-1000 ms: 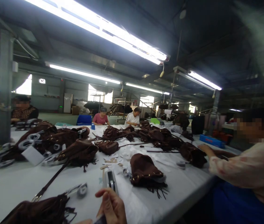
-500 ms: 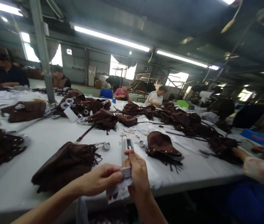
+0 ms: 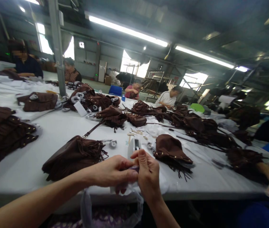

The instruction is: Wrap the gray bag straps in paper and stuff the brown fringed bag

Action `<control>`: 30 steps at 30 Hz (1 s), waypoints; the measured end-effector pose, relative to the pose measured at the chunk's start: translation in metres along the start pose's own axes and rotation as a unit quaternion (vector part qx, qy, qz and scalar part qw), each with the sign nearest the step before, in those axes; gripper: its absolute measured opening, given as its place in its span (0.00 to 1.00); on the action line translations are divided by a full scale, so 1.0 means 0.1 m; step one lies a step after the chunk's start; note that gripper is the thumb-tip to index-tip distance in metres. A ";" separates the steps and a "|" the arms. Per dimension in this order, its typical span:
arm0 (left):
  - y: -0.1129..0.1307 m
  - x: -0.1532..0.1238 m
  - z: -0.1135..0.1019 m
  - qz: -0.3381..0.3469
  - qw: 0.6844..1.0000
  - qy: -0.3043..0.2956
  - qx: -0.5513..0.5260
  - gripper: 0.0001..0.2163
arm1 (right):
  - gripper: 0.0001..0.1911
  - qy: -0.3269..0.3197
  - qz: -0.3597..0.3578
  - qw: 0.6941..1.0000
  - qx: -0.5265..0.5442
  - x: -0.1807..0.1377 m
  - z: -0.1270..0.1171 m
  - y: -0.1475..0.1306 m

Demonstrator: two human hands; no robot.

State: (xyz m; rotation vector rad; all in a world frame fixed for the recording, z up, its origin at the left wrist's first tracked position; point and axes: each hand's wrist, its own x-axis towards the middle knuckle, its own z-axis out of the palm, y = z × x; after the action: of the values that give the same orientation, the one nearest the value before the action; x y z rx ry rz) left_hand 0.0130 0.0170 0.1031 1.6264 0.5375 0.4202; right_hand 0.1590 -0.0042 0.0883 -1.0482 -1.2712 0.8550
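Your left hand [image 3: 115, 171] and right hand [image 3: 148, 174] meet at the near edge of the table [image 3: 53, 126]. Both pinch one small pale strip [image 3: 134, 168]. The left thumb and forefinger close on it from the left, and the right fingertips press it from the right. Your fingers cover most of the strip, so its shape cannot be told. It sits between your hands, just above the table edge.

Clear film [image 3: 134, 202] hangs below your hands, in front of the edge. A white device [image 3: 134, 146] stands on the table just beyond your right thumb. You cannot tell whether the thumb touches it.

A brown fringed bag [image 3: 75, 155] lies on its side to the left, near your left hand but apart from it. A brown pouch [image 3: 170, 148] sits to the right of the device. A tape roll [image 3: 113, 144] lies between the bag and the device.

At the right edge a co-worker's forearm [image 3: 266, 170] reaches to a dark bag [image 3: 244, 158].
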 end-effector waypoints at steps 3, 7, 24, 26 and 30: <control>-0.05 -0.02 0.01 0.040 0.996 -0.043 -0.070 0.21 | 0.21 0.037 0.083 0.977 0.193 0.00 0.07 -0.03; -0.27 0.01 0.12 0.090 0.992 0.014 -0.088 0.22 | 0.23 0.066 0.166 0.919 0.352 0.03 0.11 0.04; -0.04 0.08 -0.04 0.022 0.989 -0.095 -0.109 0.23 | 0.20 -0.007 0.110 0.973 0.202 0.09 -0.03 -0.17; -0.16 0.12 0.02 0.040 0.985 -0.100 -0.135 0.24 | 0.21 0.001 0.165 0.947 0.276 0.11 -0.04 -0.13; -0.36 0.21 0.23 0.096 0.984 0.024 -0.145 0.24 | 0.24 0.046 0.212 0.921 0.324 0.14 -0.08 0.00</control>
State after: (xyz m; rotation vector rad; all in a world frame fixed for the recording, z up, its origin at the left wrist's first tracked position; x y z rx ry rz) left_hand 0.0394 0.0127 0.0636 1.3930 0.3372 0.6530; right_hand 0.1685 0.0075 0.0933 -0.8082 -0.5957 1.4188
